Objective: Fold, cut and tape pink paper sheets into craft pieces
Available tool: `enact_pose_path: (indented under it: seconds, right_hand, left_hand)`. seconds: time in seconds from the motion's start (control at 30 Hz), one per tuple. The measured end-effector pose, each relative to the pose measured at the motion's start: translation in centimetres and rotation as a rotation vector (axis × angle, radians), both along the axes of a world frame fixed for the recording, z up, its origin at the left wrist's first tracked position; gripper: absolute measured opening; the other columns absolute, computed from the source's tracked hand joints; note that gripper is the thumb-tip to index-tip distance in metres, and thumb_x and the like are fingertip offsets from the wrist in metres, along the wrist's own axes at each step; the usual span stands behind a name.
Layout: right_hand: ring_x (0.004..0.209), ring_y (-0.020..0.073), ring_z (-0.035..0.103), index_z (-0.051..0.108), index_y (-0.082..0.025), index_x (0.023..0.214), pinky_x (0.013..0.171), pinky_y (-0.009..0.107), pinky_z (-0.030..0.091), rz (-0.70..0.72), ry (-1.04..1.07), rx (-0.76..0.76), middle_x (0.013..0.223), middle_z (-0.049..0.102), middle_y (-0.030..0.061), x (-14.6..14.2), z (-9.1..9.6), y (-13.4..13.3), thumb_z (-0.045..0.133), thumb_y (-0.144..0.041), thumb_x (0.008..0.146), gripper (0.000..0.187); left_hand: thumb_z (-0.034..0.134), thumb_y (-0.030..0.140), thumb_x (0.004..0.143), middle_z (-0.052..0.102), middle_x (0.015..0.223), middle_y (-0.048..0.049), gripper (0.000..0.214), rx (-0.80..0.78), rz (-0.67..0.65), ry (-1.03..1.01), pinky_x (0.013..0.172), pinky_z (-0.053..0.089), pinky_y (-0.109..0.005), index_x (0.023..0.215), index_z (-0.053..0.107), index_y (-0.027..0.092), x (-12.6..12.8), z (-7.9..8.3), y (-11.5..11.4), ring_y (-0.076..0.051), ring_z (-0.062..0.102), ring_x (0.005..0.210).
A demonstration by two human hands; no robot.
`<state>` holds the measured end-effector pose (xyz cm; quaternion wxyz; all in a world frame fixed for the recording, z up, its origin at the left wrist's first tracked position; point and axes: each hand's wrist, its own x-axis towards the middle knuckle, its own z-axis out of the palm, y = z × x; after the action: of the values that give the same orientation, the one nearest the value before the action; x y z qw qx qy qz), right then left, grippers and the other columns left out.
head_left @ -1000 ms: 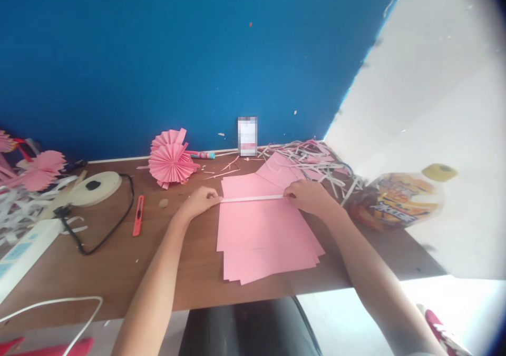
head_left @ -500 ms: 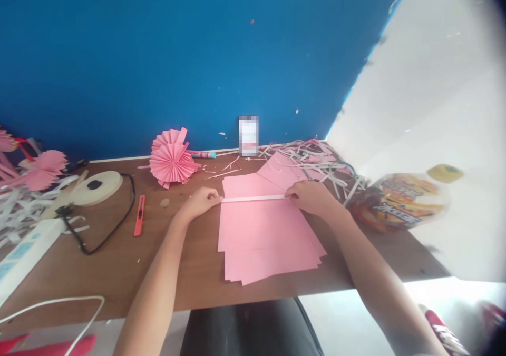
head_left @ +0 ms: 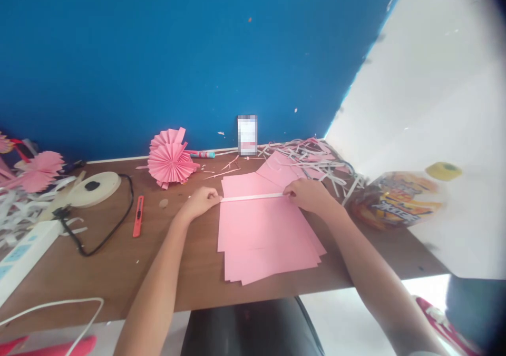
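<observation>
A stack of pink paper sheets [head_left: 264, 235] lies on the brown table [head_left: 190, 272] in front of me. Across the stack's far part runs a thin white strip [head_left: 251, 197], stretched level between my hands. My left hand [head_left: 201, 201] pinches the strip's left end at the paper's left edge. My right hand [head_left: 307, 194] is closed on the strip's right end, resting on the sheets. Both hands press down on the paper.
A folded pink paper fan [head_left: 171, 159] and a glue stick [head_left: 202, 155] sit by the blue wall. An orange cutter [head_left: 138, 216], a tape roll [head_left: 94, 183], black cable and a power strip [head_left: 23, 250] lie left. Shredded strips [head_left: 316, 158] and a snack bag [head_left: 395, 200] lie right.
Hardly anything differs; both hands stay on the ends of the strip. The view has shifted slightly, and a dark shape has come into the bottom right corner.
</observation>
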<state>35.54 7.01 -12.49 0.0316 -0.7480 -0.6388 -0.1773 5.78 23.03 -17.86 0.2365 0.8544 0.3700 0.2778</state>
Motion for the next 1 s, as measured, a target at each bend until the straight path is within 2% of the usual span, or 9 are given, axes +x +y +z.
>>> enact_pose_path:
  seconds: [0.37,0.67,1.0]
  right_hand:
    - [0.102,0.0233,0.059,0.07,-0.034,0.102,0.082,0.035,0.046,0.002,-0.013,-0.002,0.109,0.064,0.0012,-0.1,0.1,0.0,0.042,-0.017,0.076,0.042]
    - [0.094,0.0254,0.062,0.07,-0.033,0.101,0.08,0.037,0.048,-0.034,-0.052,-0.019,0.107,0.064,0.0021,-0.6,0.0,0.3,0.044,-0.019,0.076,0.039]
    - [0.095,0.0272,0.061,0.07,-0.031,0.099,0.079,0.037,0.046,-0.049,-0.017,-0.044,0.105,0.063,0.005,-0.9,0.4,0.7,0.045,-0.02,0.075,0.036]
  left_hand:
    - [0.053,0.043,0.078,0.057,0.067,0.002,0.03,0.052,0.06,0.041,0.058,0.029,-0.022,0.067,0.057,0.015,0.6,0.1,-0.1,-0.01,0.049,0.065]
    - [0.054,0.036,0.077,0.058,0.065,0.0017,0.025,0.09,0.125,0.062,0.058,0.028,-0.022,0.064,0.056,0.015,1.1,0.2,-0.4,-0.01,0.05,0.064]
    - [0.054,0.035,0.076,0.059,0.065,-0.0008,0.024,0.097,0.131,0.036,0.057,0.025,-0.022,0.062,0.054,0.015,1.2,0.0,-0.4,-0.012,0.049,0.062]
